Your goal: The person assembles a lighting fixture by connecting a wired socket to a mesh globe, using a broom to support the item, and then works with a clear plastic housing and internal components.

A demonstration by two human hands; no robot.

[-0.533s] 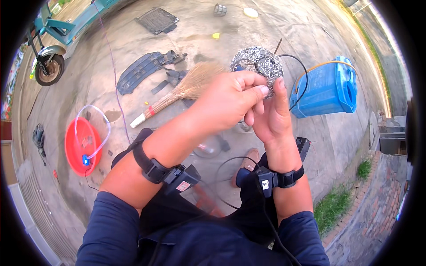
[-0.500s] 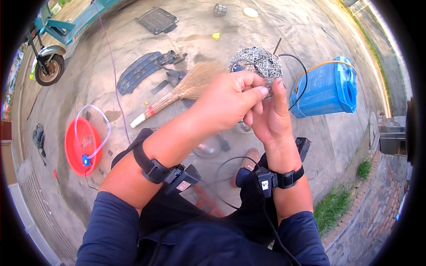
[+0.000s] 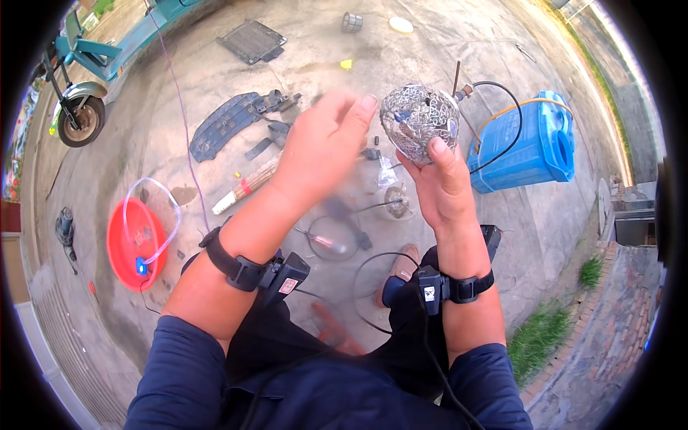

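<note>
A silver openwork ball [image 3: 419,115], like a lampshade of curled metal, sits in my right hand [image 3: 446,190], held from below with the thumb against its near side. Something blue shows through its gaps. A thin dark rod and a black cable [image 3: 517,118] with a metal fitting stick out behind it. My left hand [image 3: 319,143] is apart from the ball, to its left. Its fingers are curled and the thumb lies pressed along them; the hand is slightly blurred, and anything pinched there is hidden. Below it, the handle of a straw broom [image 3: 247,188] shows, its bristles mostly covered.
A blue jerrycan [image 3: 519,147] stands at right; a red basin [image 3: 136,244] with a clear hose lies at left. On the ground are a dark padded belt [image 3: 226,125], a black grate [image 3: 252,37], a clear bulb [image 3: 330,244] and a small plastic bag [image 3: 387,172].
My left hand has come off the ball and moved left. The ball stands slightly lower and more fully in view, still in my right hand. The cable has swung to the right.
</note>
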